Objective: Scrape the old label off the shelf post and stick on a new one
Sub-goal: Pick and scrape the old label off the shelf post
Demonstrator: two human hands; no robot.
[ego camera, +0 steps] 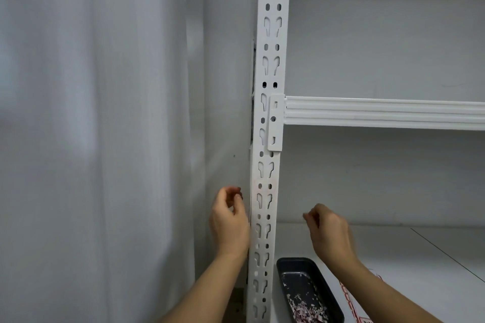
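Note:
The white slotted shelf post (267, 118) runs top to bottom through the middle of the view. A faint pinkish patch of label residue (263, 193) shows on its face at hand height. My left hand (228, 220) hovers just left of the post beside that patch, fingers loosely curled, thumb close to the fingertips, and I see nothing in it. My right hand (328, 231) is raised to the right of the post, apart from it, slightly blurred. Its fingers curl downward and nothing shows in them. No scraper or new label is in either hand.
A black tray (284, 273) holding pink and white label scraps sits on the white shelf board (420, 257) just right of the post. A red-and-white printed sheet (349, 294) lies partly under my right forearm. A white beam (380, 113) joins the post. A grey curtain (105, 139) hangs left.

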